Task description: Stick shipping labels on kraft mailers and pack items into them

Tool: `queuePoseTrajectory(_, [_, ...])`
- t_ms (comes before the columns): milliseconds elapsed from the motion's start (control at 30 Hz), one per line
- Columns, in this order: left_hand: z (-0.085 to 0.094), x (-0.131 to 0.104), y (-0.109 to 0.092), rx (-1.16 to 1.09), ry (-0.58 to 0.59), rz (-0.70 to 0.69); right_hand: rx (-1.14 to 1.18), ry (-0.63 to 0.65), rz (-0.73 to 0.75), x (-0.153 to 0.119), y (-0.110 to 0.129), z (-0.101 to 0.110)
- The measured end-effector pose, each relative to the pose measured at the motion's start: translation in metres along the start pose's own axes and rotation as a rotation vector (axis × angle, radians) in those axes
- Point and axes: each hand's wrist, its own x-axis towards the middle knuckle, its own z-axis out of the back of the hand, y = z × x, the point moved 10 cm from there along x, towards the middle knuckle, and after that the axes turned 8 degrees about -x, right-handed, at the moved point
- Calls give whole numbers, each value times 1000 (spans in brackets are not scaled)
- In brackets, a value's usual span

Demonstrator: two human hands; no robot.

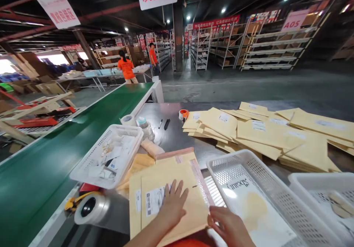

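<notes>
A yellow padded envelope [155, 180] with a white shipping label [155, 201] lies in front of me, on top of at least one more envelope. My left hand [173, 202] rests flat on it, fingers spread, beside the label. At the envelope's right edge, my right hand [226, 223] is closed, its fingers pinching the lower end of the flap strip [201, 182]. Whether it grips the flap itself or a peel-off liner I cannot tell. Close to that hand is a white perforated basket [240, 158] holding a flat pack [251, 199] printed with lettering.
Many labelled envelopes [265, 132] are heaped at the back right. Left stands a white basket [110, 180] of small items, beside a green conveyor [91, 129]. A film roll [91, 208], tape [183, 115], a jar [146, 129] and pens [166, 124] lie around. Two people in orange are far off.
</notes>
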Motion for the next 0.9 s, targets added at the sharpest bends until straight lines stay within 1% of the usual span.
queuePoseTrajectory(33, [-3,-1,7,16,5,7,-74,8,65,-11,-2,-7])
queuePoseTrajectory(100, [-8,-2,13,45,6,-7,-242,-9,167,-25,-4,-16])
queuePoseTrajectory(167, [-10,0,18,67,-7,-11,-330,-36,198,-27,-5,-15])
queuePoseTrajectory(233, [-12,1,21,82,-5,-13,-352,-41,184,-18,-3,-4])
queuePoseTrajectory(333, [-16,3,25,102,10,-14,-346,-34,154,-1,2,20])
queuePoseTrajectory(400, [-17,4,26,103,15,-18,-328,-23,171,4,8,32])
queuePoseTrajectory(433, [-17,4,26,104,17,-17,-313,-8,184,4,11,35])
queuePoseTrajectory(500, [-17,4,26,107,24,-8,-292,45,198,2,16,32])
queuePoseTrajectory(567, [-17,3,25,113,28,-1,-302,102,192,-1,17,23])
queuePoseTrajectory(633, [-15,3,23,115,27,-5,-304,128,172,-3,15,15])
queuePoseTrajectory(700, [-15,2,22,116,35,-4,-228,98,147,0,10,14])
queuePoseTrajectory(767, [-15,3,22,116,36,-4,-98,23,99,6,-2,22])
queuePoseTrajectory(833, [-14,3,22,116,29,-4,-11,-64,30,12,-21,39])
queuePoseTrajectory(900, [-14,3,22,117,25,-2,23,-202,-73,15,-44,65])
